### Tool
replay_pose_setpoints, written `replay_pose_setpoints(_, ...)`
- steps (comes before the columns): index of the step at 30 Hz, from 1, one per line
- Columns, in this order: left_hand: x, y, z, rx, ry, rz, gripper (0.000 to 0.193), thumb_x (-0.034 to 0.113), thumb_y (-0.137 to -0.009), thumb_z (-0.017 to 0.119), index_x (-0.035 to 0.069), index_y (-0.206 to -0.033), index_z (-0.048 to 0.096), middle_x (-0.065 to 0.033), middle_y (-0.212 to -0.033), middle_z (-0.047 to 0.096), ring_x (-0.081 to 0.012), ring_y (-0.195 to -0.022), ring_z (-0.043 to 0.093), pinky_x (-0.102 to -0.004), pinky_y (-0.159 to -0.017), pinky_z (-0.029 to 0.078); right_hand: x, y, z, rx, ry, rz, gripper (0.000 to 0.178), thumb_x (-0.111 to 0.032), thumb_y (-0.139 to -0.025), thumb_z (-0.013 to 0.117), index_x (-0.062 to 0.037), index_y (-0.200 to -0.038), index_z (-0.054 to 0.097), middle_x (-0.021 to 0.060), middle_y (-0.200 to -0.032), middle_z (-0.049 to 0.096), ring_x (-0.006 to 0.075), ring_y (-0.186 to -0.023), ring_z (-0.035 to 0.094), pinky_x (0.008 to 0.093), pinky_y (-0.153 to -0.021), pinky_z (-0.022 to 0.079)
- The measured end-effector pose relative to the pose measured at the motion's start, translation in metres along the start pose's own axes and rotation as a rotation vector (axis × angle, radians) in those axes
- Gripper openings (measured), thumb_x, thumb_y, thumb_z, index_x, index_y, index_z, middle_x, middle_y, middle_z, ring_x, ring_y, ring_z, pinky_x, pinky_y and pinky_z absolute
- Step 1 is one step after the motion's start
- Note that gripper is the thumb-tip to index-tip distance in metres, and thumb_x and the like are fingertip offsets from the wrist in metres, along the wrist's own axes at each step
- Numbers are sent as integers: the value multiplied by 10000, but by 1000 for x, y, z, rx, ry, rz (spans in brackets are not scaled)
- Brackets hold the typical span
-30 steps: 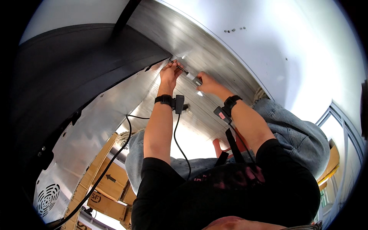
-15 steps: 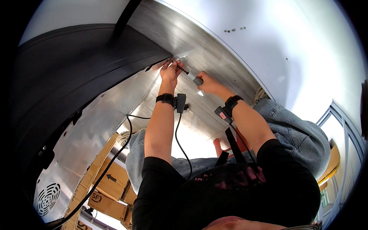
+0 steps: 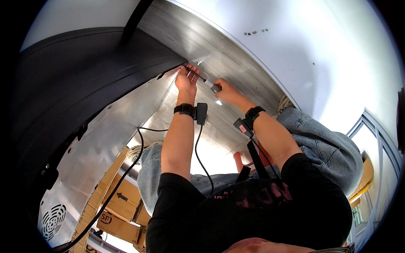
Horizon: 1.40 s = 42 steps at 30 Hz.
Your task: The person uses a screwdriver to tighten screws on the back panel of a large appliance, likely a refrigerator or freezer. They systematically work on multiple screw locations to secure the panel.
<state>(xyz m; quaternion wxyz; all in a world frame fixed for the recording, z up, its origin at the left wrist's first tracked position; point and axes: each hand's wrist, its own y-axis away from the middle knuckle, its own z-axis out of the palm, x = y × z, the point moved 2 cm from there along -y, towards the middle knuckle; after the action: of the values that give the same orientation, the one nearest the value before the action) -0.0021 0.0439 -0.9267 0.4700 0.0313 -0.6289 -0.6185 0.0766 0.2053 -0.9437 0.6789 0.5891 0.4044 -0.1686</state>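
Note:
My right hand (image 3: pixel 228 91) is closed around the grey handle of a screwdriver-like tool (image 3: pixel 215 88). Its long dark shaft (image 3: pixel 197 74) points up and left toward the corner of a large black-and-metal cabinet (image 3: pixel 139 95). Beside that corner, my left hand (image 3: pixel 186 82) is turned palm up, its fingers stretched out and apart along the shaft. Whether those fingers touch the shaft is hard to make out. The tool's tip lies by the cabinet's lower edge, and what it meets there is too small to tell.
Grey wood-look floor (image 3: pixel 240 69) lies beyond my hands. A white panel (image 3: pixel 295 46) with small holes or screws rises at the right. Cardboard boxes (image 3: pixel 120 230) stand at lower left. A black cable (image 3: pixel 114 192) runs past the cabinet, and a red object (image 3: pixel 238 160) sits between my legs.
My left hand's fingers have loosened from around the shaft and spread out. The right hand, still holding the tool, has shifted very slightly left.

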Motion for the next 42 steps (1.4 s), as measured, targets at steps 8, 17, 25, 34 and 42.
replay_pose_setpoints(8, -1, 5, 5, 5, -96, -33, 170, 191, -972, 425, 61, -1052, 499, -65, -918, 562, -234, -871, 575, -424, -803, 510, -2, 10, 2, -4, 79, 11, 483, -42, -659, 716, -19, -1087, 494, 134, -1039, 589, 246, -999, 570, 345, -858, 441)
replay_pose_setpoints(17, -1, 38, 39, -206, -354, 158, 107, 113, -911, 553, 36, -964, 606, -76, -872, 639, -184, -779, 629, -334, -714, 540, 35, 15, -12, 145, -66, 71, 462, -16, -654, 644, -3, -1094, 506, 116, -938, 561, 228, -853, 550, 334, -744, 441)
replay_pose_setpoints(25, -1, 59, 119, -346, -669, 812, 124, 117, -756, 743, 90, -877, 736, -31, -933, 598, -182, -897, 537, -303, -792, 447, 51, 16, -28, 255, -240, 177, 443, -13, -691, 603, 20, -1121, 504, 123, -834, 560, 203, -703, 550, 353, -572, 432)
replay_pose_setpoints(34, -30, 64, 170, -202, -1047, 1242, 113, 195, -755, 737, 207, -866, 756, -88, -1340, 444, -317, -1241, 303, -457, -1016, 253, 28, 28, -29, 278, -228, 117, 387, -58, -702, 616, 24, -1069, 526, 169, -917, 586, 255, -792, 541, 387, -694, 426)
replay_pose_setpoints(42, -40, 62, 169, -214, -1074, 1268, 160, 191, -784, 705, 202, -938, 746, -122, -1418, 375, -340, -1242, 300, -455, -1019, 268, 42, 18, -29, 313, -273, 14, 371, -39, -699, 629, 39, -1046, 525, 199, -938, 579, 311, -843, 552, 389, -758, 431)
